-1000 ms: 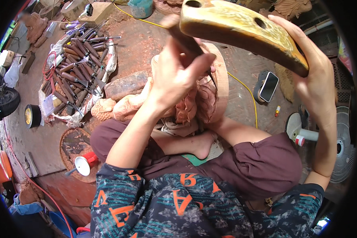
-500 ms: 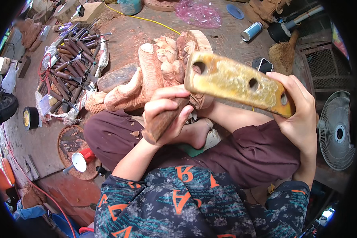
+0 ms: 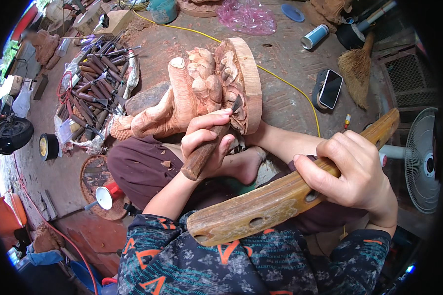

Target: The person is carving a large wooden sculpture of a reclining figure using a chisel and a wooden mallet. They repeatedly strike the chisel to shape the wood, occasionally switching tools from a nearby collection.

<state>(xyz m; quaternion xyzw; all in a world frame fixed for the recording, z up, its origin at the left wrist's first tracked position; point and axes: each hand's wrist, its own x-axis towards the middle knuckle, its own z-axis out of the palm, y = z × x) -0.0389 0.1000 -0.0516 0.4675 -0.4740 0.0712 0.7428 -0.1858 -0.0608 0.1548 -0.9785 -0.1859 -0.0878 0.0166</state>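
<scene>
A reddish wood carving (image 3: 182, 93) with a thick round base (image 3: 251, 86) lies on its side in front of my crossed legs. My left hand (image 3: 206, 135) is closed round the brown wooden handle of a carving chisel (image 3: 200, 160). Its dark blade tip points at the carved part beside the base; whether it touches the wood I cannot tell. My right hand (image 3: 352, 169) grips a long yellow-brown wooden mallet bar (image 3: 251, 209) with round holes through it. The bar slants over my lap, its thick end at the lower left, apart from the chisel.
Many wooden-handled chisels (image 3: 91, 88) lie heaped at the left. A red-and-white lamp (image 3: 105, 197) and black tape roll (image 3: 49, 146) are below them. To the right are a phone (image 3: 331, 88), a broom (image 3: 355, 73) and a fan (image 3: 423, 160). A yellow cable (image 3: 290, 86) crosses the floor.
My right hand has swung the mallet bar from over the carving's base back toward my lap. The left hand with the chisel has stayed nearly in place. The view has shifted slightly.
</scene>
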